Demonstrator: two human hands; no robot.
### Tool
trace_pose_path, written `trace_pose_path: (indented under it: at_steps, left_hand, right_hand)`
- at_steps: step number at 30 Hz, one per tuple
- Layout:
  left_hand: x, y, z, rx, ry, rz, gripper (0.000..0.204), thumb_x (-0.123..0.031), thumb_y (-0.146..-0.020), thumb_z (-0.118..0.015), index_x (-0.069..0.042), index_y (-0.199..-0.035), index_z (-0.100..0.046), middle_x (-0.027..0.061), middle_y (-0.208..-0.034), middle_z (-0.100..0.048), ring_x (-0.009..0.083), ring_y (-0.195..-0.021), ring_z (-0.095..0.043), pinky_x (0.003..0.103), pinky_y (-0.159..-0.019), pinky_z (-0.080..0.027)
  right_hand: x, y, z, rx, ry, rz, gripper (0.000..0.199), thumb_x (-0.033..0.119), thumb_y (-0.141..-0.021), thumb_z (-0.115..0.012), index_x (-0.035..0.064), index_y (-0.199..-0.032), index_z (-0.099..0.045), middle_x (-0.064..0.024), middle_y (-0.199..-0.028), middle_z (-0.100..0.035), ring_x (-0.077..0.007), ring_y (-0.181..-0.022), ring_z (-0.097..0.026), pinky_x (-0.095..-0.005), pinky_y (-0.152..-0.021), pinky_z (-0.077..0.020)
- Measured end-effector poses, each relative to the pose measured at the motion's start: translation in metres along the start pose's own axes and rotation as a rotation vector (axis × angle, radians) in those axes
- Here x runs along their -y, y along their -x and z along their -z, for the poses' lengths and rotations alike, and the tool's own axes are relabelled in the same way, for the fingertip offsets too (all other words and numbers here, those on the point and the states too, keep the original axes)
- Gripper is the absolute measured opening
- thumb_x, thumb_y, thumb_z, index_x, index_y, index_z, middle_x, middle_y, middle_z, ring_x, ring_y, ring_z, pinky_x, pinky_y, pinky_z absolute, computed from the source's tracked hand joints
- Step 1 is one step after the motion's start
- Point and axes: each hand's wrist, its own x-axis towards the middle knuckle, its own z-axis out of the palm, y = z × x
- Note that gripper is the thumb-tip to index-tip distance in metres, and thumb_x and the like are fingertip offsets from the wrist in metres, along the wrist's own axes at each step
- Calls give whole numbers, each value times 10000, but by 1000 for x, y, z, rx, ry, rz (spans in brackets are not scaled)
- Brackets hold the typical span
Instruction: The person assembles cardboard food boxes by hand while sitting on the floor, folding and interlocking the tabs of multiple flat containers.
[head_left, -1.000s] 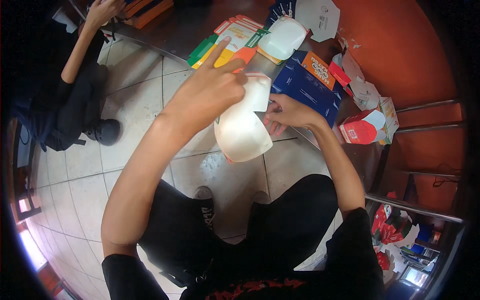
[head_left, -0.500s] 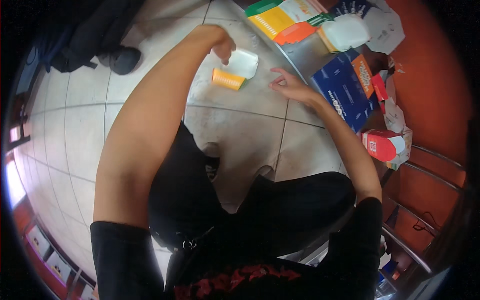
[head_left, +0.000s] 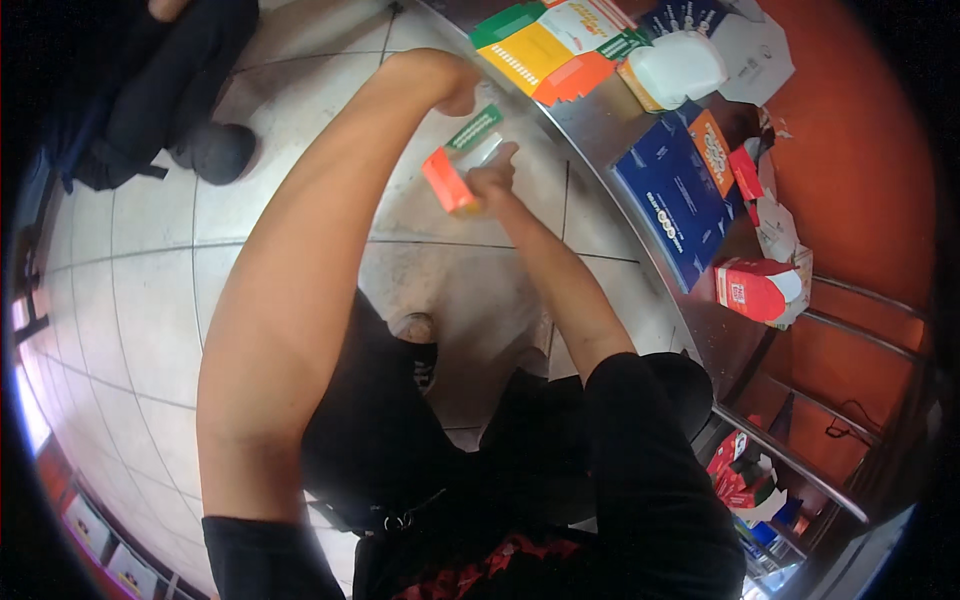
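Note:
A small food carton point(head_left: 448, 181) with orange and green outer panels and a pale inside is held up in front of me, tilted. My right hand point(head_left: 495, 180) grips its right side, fingers wrapped round the edge. Beyond the carton's green flap, my left hand point(head_left: 458, 92) bends downward at the wrist. Its fingers are mostly hidden, and I cannot tell whether they touch the flap.
To the right runs a metal table point(head_left: 575, 125). On it lie flat green, yellow and orange cartons point(head_left: 555, 50), a white-topped carton point(head_left: 678, 68), blue folded cardboard point(head_left: 670, 185) and a red carton point(head_left: 757, 290). Another person's dark shoe point(head_left: 222, 152) is at upper left.
My right hand has moved left and taken hold of the carton. The carton has turned, now showing its orange and green panels. My left hand stays close to it.

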Motion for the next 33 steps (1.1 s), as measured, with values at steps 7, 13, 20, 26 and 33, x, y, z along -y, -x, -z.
trace_pose_path:
  at_steps: [7, 13, 20, 26, 33]
  left_hand:
    - [14, 14, 20, 40, 10, 152, 623, -289, -946, -493, -213, -1542, -325, 160, -1477, -496, 333, -1341, -498, 450, -1100, -416]
    - [27, 9, 9, 51, 1, 130, 628, -299, -943, -505, -171, -1534, -336, 158, -1500, -470, 328, -1360, -478, 436, -1126, -384]
    - [12, -1, 14, -5, -12, 99, 639, -109, -872, -449, -129, -1510, -411, 126, -1508, -473, 342, -1356, -487, 460, -1099, -415]
    - [47, -7, 18, -220, 97, 270, 663, -215, -865, -486, -120, -1513, -379, 195, -1490, -470, 350, -1388, -444, 424, -1144, -364]
    - [65, -10, 2, -252, 202, 306, 652, -235, -864, -514, -125, -1498, -404, 216, -1434, -524, 375, -1340, -491, 419, -1120, -381]
  right_hand:
    - [3, 2, 28, 467, -311, -321, 635, 253, -759, -837, 144, -1266, -471, -91, -1114, -602, -235, -896, -627, -505, -766, -546]
    - [13, 23, 6, 255, -149, -172, 626, 338, -728, -871, 123, -1174, -488, -152, -1250, -539, -290, -1015, -611, -443, -777, -585]
    - [-5, 10, -21, 85, -416, 284, 358, 191, -805, -805, 73, -1011, -537, -136, -878, -637, -300, -847, -684, -398, -751, -574]
    - [42, -3, 90, 12, -271, 989, 340, -17, -898, -627, 13, -1220, -521, -128, -1038, -672, -177, -877, -714, -355, -738, -589]
    - [83, -60, 326, -8, -295, 578, 328, 60, -947, -639, -56, -1226, -510, -162, -1012, -678, -211, -793, -724, -302, -654, -623]
